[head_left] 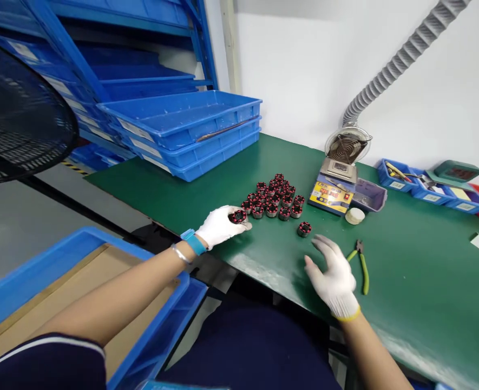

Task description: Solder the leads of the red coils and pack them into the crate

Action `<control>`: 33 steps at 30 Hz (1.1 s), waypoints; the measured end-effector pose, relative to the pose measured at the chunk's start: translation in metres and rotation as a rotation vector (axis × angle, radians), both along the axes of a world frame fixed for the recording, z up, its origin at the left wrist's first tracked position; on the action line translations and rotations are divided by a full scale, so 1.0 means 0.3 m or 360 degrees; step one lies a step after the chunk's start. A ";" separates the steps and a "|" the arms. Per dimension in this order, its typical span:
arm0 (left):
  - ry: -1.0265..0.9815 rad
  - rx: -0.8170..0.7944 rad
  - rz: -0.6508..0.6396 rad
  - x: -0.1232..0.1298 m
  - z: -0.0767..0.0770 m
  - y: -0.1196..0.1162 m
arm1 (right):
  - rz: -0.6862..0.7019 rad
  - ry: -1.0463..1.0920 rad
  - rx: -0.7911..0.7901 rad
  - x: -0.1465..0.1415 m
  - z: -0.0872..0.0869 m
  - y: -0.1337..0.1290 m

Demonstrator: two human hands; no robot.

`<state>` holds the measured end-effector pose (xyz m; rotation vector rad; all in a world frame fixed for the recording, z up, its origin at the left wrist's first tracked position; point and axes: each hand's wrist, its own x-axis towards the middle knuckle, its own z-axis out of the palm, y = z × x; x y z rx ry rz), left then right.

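Observation:
My left hand [223,225], in a white glove, is closed around a small black-and-red ring-shaped part [238,216] at the table's front edge. Just beyond it stands a cluster of similar ring parts [272,208], packed close together on the green table [385,216]. One single ring part [304,229] sits apart from the cluster. Near that one hovers my right hand [332,273], gloved in white with a yellow cuff, fingers apart and nothing in it. Green-handled cutters [363,268] lie to the right of this hand.
Stacked blue trays [190,127] occupy the table's back left. A fume duct [347,146] stands behind a yellow-and-blue box [330,195], with a purple bin [369,195] beside it. Small blue bins [430,192] line the back right. A blue crate [89,238] and a fan [24,114] are at left.

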<state>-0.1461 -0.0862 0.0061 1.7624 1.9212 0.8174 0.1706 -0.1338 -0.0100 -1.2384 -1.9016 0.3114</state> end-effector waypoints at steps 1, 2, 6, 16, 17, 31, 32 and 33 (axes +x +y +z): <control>-0.0142 0.0061 -0.0002 0.052 0.009 -0.031 | 0.0118 0.0229 -0.0211 -0.036 0.009 0.022; -0.0254 0.0118 -0.0027 0.109 0.018 -0.060 | 0.0248 0.0465 -0.0497 -0.067 0.015 0.043; -0.0344 0.0424 -0.0143 0.348 0.030 -0.126 | 0.0645 0.1048 -0.1121 -0.095 0.015 0.093; 0.0101 0.0581 -0.0517 0.653 -0.018 -0.104 | 0.0224 0.0745 -0.0416 0.108 0.030 0.041; 0.0142 0.0547 -0.0522 0.667 -0.016 -0.095 | 0.0202 0.0723 -0.0352 0.116 0.031 0.047; -0.0144 0.0346 -0.0797 0.646 0.006 0.090 | -0.0053 0.1253 -0.1224 0.186 0.040 0.167; -0.0175 0.0354 -0.0878 0.640 0.002 0.103 | 0.0029 0.1354 -0.1235 0.156 0.042 0.173; -0.0211 0.0358 -0.0941 0.633 -0.005 0.116 | 0.0085 0.1432 -0.1236 0.125 0.042 0.178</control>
